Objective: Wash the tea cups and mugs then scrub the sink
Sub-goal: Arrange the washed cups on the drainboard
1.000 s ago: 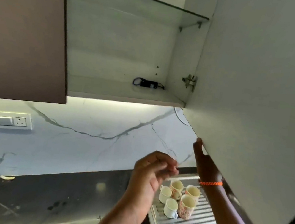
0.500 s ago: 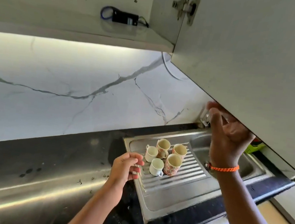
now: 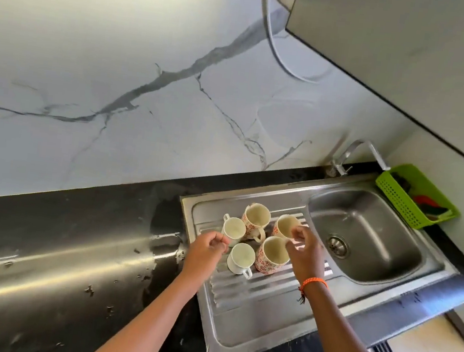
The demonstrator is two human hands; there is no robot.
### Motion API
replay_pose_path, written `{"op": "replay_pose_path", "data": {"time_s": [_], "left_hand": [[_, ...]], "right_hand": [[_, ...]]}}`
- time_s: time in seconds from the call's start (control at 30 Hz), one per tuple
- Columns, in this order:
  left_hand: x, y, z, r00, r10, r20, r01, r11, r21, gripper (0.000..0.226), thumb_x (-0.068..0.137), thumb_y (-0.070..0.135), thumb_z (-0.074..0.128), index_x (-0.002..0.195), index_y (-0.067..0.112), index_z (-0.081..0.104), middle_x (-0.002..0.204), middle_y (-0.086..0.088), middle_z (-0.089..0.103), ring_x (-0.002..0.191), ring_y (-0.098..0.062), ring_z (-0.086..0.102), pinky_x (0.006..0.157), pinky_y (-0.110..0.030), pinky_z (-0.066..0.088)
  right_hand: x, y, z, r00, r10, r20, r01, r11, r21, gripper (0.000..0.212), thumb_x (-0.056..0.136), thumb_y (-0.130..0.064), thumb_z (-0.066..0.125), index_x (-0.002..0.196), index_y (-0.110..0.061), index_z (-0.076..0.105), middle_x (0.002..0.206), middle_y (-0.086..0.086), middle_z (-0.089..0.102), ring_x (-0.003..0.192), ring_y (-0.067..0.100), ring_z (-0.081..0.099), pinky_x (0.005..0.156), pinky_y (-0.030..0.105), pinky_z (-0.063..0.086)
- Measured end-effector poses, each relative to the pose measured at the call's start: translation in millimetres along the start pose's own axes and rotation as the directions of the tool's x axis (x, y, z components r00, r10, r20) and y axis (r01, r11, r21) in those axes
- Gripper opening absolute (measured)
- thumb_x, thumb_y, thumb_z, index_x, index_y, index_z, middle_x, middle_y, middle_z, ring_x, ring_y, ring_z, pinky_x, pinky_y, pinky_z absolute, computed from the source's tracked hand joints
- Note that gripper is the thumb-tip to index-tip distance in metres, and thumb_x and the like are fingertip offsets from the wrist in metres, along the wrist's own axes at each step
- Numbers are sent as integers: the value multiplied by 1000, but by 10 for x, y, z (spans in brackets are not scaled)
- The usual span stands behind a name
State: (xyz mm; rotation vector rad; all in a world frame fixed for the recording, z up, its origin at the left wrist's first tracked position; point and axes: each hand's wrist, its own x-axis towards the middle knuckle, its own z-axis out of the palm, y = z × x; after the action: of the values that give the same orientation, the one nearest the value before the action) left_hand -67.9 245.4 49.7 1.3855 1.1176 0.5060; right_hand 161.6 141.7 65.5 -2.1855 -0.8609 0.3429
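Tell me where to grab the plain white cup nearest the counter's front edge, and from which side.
Take the white cup by its handle, which sticks out toward the front right, clear of the patterned mug beside it. Come in from the front, probably with the right hand; its upright pose also allows a rim pinch.

the one head view looks steeply down, close over both hands, sink [image 3: 363, 236] past their right.

There are no words, numbers, labels or signs to read here. The three cream mugs with orange flower shapes [image 3: 270, 255], just by the fingers [image 3: 295, 236], only have a pattern on them, not letters.
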Motion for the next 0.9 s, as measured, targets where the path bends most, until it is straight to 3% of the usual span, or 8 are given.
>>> {"op": "replay_pose_path", "data": {"time_s": [0.1, 0.17, 0.33, 0.4, 0.5, 0.67, 0.8, 0.9], "left_hand": [[382, -9, 188, 988, 136, 69, -150, 952, 268, 12, 100, 23, 64, 107, 30, 71, 113, 13, 69, 101, -8, 65, 88, -33, 55], [587, -16, 265, 974, 214, 79, -226, 853, 470, 21, 100, 26, 66, 120, 30, 67, 127, 9, 61, 115, -11, 58, 95, -31, 51], [902, -94, 459, 932, 316, 179, -331, 539, 774, 55, 92, 29, 75, 141, 26, 50, 137, -1, 57, 125, -24, 53, 99, -39, 50], [954, -93, 519, 904, 374, 207, -370, 443, 816, 57, 91, 26, 75, 139, 20, 46, 132, -4, 58, 116, -24, 56, 92, -37, 52], [1051, -41, 507, 859, 463, 217, -420, 397, 816, 53, 97, 20, 68, 142, 19, 41, 133, -7, 56, 105, -24, 60, 84, -37, 56], [1192, 28, 474, 800, 457, 388, -555, 318, 769, 85, 84, 4, 79, 152, 31, 35, 150, -8, 40, 110, -26, 63, 90, -41, 59], [1203, 27, 535, 798, 490, 351, -542, 327, 774, 70, 86, 8, 76, 146, 28, 45, 148, -6, 43, 117, -26, 60, 96, -39, 54], [1096, 30, 630, 775, 540, 328, -566, 363, 740, 57, 85, 15, 74, 137, 24, 54, 140, -4, 47, 115, -24, 55, 96, -36, 52]], "right_hand": [[162, 119, 139, 990, 6, 142, 32, 964, -266, 50, 84, -19, 76, 132, -26, 64, 131, -2, 69, 117, 20, 64, 96, 43, 57], [218, 90, 186, 980, -2, 201, 85, 908, -409, 56, 84, -22, 72, 138, -28, 60, 137, -1, 65, 122, 25, 62, 96, 45, 55], [354, 129, 289, 954, -1, 300, 186, 787, -589, 52, 87, -21, 71, 136, -25, 55, 127, 3, 65, 112, 29, 64, 88, 47, 58], [386, 159, 305, 953, -1, 303, 196, 766, -612, 53, 87, -19, 70, 135, -27, 49, 119, 5, 66, 101, 31, 67, 79, 47, 60], [420, 178, 311, 952, -18, 306, 217, 745, -631, 53, 89, -15, 69, 134, -28, 45, 113, 7, 68, 91, 32, 70, 71, 46, 60], [436, 208, 325, 953, -11, 303, 212, 738, -640, 53, 90, -14, 68, 135, -27, 41, 109, 9, 68, 88, 33, 71, 70, 48, 61], [435, 217, 357, 954, 22, 298, 170, 780, -602, 49, 91, -19, 64, 135, -27, 45, 112, 9, 67, 89, 33, 70, 73, 47, 61], [442, 258, 357, 975, -18, 220, 133, 843, -521, 36, 90, -26, 64, 126, -28, 61, 118, 3, 67, 102, 29, 66, 83, 44, 58]]}}
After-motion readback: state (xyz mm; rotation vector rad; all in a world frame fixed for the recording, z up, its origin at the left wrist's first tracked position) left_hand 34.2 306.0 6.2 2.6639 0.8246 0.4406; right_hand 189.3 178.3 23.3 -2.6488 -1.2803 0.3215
